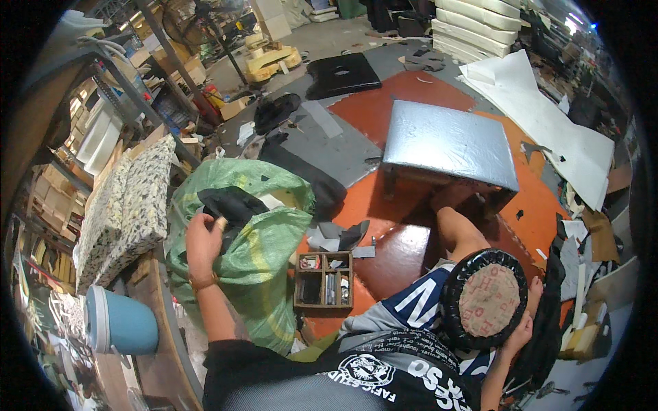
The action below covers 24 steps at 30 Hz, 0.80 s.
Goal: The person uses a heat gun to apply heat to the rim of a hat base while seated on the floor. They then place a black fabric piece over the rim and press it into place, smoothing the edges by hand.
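One round pad (483,299) rests on the lap (410,314) at 4 o'clock, likely so the thigh bears its weight while the grip of the right hand (522,327) clamps its black rim (451,312). At half past 8 the left hand (203,241) is by black fabric (229,205) at the mouth of a green sack (264,281); I cannot tell whether its grip is together or apart. A divided box (323,305) sits at 6 o'clock, presumably for easy reach. Orange and grey sheeting (363,198) covers the cluttered workshop's floor; a silver block (452,133) stands at 2, white foam (473,31) at 1.
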Tool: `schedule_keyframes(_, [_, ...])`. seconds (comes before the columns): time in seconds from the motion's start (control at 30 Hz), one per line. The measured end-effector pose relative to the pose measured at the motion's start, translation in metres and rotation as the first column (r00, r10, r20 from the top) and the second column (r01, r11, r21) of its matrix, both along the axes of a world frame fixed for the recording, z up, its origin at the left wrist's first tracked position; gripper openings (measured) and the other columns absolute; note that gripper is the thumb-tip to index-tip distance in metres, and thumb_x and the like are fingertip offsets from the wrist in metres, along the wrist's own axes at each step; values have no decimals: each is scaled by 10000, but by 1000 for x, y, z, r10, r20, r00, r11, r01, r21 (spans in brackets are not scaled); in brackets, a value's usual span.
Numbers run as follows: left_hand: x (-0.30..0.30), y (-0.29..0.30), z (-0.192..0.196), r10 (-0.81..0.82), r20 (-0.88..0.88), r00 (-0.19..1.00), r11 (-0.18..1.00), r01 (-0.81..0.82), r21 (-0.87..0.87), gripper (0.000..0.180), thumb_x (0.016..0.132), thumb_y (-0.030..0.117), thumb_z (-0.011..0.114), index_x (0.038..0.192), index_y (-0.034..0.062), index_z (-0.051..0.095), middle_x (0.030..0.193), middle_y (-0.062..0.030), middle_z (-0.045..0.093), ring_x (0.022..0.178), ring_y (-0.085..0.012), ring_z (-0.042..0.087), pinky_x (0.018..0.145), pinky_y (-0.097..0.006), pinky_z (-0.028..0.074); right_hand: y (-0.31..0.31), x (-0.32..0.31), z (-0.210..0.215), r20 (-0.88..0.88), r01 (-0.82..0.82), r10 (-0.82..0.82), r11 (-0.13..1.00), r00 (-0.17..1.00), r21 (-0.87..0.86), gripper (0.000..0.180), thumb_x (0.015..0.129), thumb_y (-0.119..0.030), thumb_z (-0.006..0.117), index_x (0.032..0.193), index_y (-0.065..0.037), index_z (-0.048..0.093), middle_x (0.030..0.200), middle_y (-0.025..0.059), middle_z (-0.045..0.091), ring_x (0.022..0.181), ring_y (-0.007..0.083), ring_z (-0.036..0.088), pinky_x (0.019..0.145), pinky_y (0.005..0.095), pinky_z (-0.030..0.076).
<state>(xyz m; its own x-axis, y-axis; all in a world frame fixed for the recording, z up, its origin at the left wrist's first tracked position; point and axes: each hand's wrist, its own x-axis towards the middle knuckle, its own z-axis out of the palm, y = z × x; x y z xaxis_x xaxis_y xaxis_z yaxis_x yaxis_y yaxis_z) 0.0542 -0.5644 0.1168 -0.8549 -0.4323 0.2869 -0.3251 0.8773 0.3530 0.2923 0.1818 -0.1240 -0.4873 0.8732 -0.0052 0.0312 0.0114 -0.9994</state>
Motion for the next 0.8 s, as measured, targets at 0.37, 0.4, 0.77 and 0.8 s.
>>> schedule_keyframes(0.37, [58, 85, -17, 25, 403, 915, 999, -7, -44, 617, 848, 389, 909, 1324, 41, 728, 1265, -222, 749, 1170, -421, 722, 981, -517, 579, 6, -4, -2, 119, 56, -75, 987, 990, 153, 346, 1161, -300, 602, 1005, -18, 729, 944, -17, 706, 851, 95, 614, 786, 292, 517])
schedule_keyframes(0.4, [60, 89, -13, 28, 456, 889, 999, -11, -40, 619, 844, 404, 911, 1315, 44, 734, 1223, -222, 773, 1134, -421, 742, 959, -522, 587, 7, -3, -2, 126, 51, -65, 992, 990, 115, 344, 1161, -297, 603, 1003, -18, 729, 944, -16, 706, 853, 94, 612, 785, 292, 516])
schedule_keyframes(0.77, [78, 135, -41, -264, 474, 840, 954, 301, -3, 651, 888, 613, 805, 1249, 72, 771, 1223, -201, 767, 1141, -418, 734, 955, -535, 581, 9, 1, -7, -2, 9, -9, 998, 1000, -56, 346, 1155, -313, 611, 1041, -8, 729, 961, 15, 749, 847, 122, 676, 799, 297, 553])
schedule_keyframes(0.8, [78, 137, -42, -261, 461, 848, 952, 306, -23, 659, 889, 617, 803, 1255, 70, 771, 1234, -205, 766, 1146, -422, 733, 965, -535, 578, 9, 1, -8, 45, 46, -45, 999, 998, -6, 352, 1155, -313, 613, 1024, -8, 728, 955, 11, 741, 839, 117, 662, 792, 298, 545])
